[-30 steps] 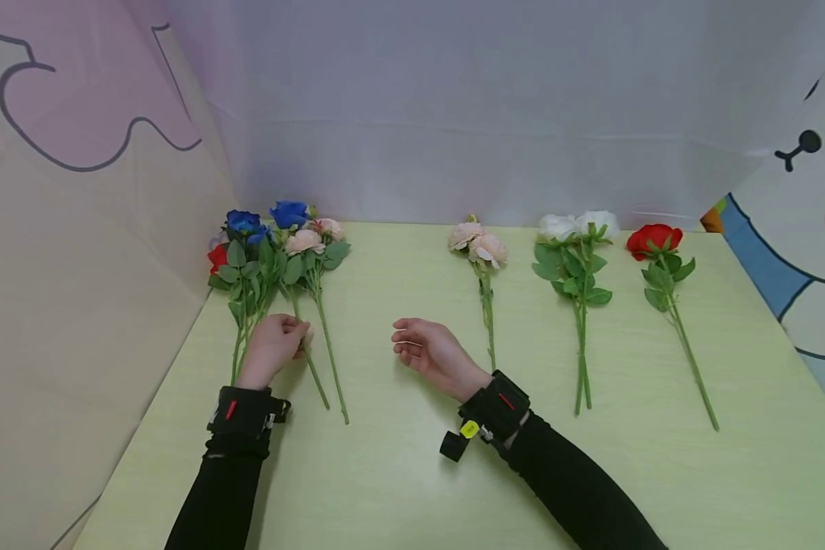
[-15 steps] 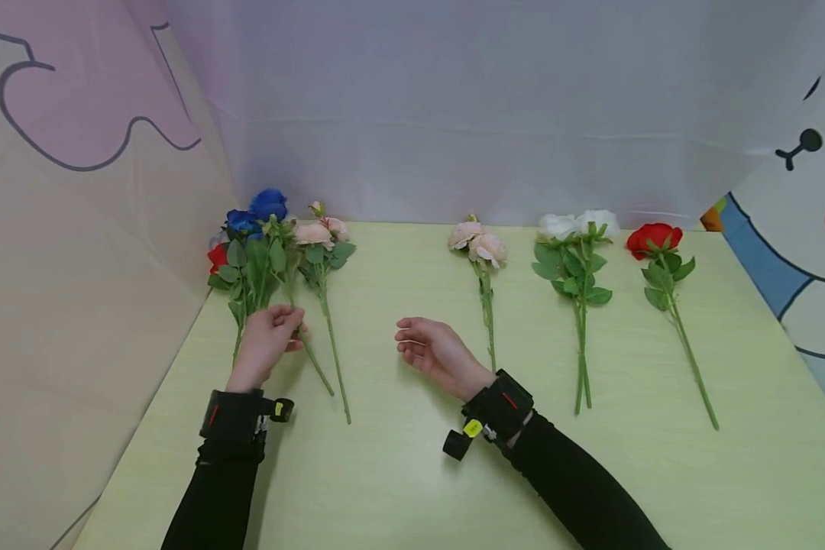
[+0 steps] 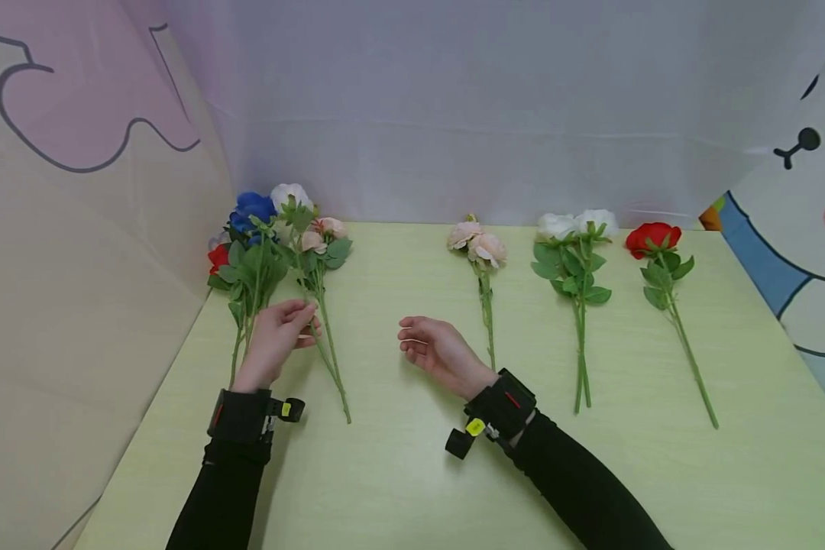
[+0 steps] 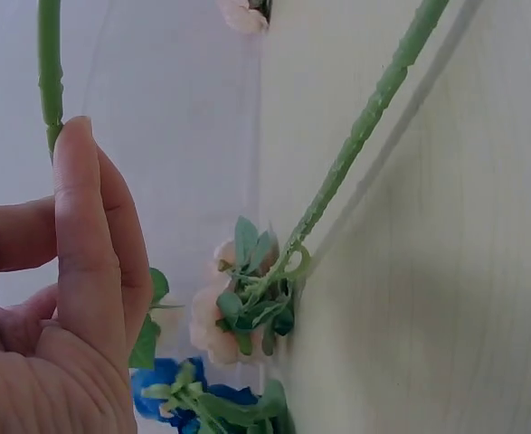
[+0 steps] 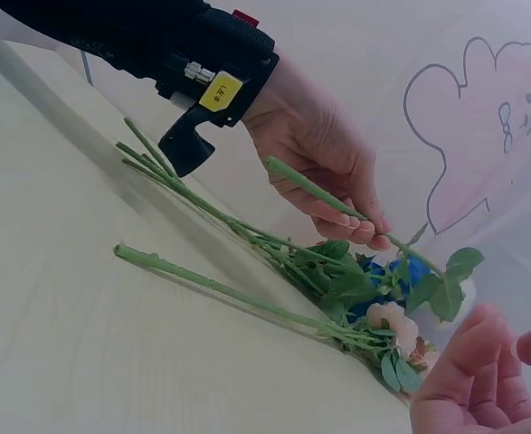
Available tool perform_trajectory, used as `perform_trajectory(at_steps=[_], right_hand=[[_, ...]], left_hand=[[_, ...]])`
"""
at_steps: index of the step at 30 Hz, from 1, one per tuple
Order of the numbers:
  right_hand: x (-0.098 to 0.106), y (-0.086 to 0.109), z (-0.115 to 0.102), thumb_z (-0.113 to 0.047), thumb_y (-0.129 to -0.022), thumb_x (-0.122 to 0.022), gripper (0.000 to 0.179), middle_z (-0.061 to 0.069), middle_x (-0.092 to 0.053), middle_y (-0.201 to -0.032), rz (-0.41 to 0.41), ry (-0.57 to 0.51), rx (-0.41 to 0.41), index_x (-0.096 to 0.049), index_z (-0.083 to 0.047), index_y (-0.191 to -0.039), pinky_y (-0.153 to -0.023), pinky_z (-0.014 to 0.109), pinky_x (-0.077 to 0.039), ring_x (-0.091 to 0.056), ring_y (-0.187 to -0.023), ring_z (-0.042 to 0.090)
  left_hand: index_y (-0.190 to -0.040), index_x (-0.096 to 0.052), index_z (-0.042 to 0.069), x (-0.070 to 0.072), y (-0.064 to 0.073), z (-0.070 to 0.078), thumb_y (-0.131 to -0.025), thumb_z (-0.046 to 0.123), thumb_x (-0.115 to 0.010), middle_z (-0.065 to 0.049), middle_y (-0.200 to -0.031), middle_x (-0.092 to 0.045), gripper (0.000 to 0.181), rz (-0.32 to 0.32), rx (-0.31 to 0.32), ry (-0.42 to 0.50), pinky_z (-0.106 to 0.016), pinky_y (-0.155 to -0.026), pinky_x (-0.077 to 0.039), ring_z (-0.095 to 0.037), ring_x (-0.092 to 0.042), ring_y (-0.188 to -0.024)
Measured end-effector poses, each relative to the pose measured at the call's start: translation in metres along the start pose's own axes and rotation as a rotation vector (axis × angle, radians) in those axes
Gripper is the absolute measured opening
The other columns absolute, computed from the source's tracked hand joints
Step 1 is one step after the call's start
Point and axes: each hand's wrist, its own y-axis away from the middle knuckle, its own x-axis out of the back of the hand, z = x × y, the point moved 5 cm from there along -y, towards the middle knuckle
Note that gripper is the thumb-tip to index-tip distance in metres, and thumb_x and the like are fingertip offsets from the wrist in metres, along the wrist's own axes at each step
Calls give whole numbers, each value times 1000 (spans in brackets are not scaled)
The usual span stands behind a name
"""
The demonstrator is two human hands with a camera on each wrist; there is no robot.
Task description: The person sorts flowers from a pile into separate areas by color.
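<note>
My left hand [image 3: 278,336] pinches the green stem [image 4: 50,68] of a white rose [image 3: 291,197] between thumb and fingers. In the right wrist view, that stem is raised off the table, its leaves [image 5: 450,285] partly covering the white bloom. Beside this hand lie blue roses [image 3: 253,208], a red rose [image 3: 218,258] and pale pink flowers [image 3: 330,228], with stems overlapping. My right hand [image 3: 443,351] hovers near the middle with loosely curled fingers and holds nothing. Nearest to it is a separate pair of pale pink flowers [image 3: 486,248].
Farther right on the pale table [image 3: 412,481] lie two white roses [image 3: 577,225] and a single red rose [image 3: 653,241]. A printed cloth [image 3: 412,114] hangs behind the table and along its sides.
My left hand has moved slightly right and up with its stem. The white rose has come into view above the pink flowers, while a blue bloom has shifted left. My right hand is almost still.
</note>
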Motion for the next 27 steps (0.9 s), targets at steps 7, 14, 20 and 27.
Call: perform_trajectory(at_steps=[7, 14, 20, 27], right_hand=[[5, 2, -3, -3, -94, -45, 24, 4, -55, -89, 10, 8, 11, -45, 5, -117, -66, 19, -46, -54, -76, 13], [11, 4, -10, -2, -94, -46, 27, 4, -56, -88, 27, 8, 31, -44, 7, -119, -66, 19, -46, -55, -75, 13], [18, 7, -14, -2, -93, -46, 28, 4, -56, -88, 43, 11, 39, -43, 7, -120, -66, 19, -47, -55, -75, 13], [30, 10, -18, -1, -94, -47, 22, 4, -56, -88, 59, 18, 56, -46, 4, -115, -66, 19, -47, -56, -75, 13]], left_hand=[[-124, -51, -7, -11, -2, 4, -99, 28, -50, -20, -98, -61, 43, -38, -23, 12, -23, -67, -55, -11, -61, -77], [-119, -53, -5, -21, -5, 10, -97, 28, -54, -15, -92, -62, 40, -60, -38, 44, -23, -64, -55, -14, -63, -77], [-120, -52, -8, -34, -8, 16, -98, 27, -53, -15, -90, -61, 42, -100, -47, 70, -24, -64, -55, -13, -62, -75], [-117, -57, -1, -54, -10, 26, -97, 25, -54, -24, -96, -61, 33, -133, -89, 69, -31, -68, -57, -14, -64, -76]])
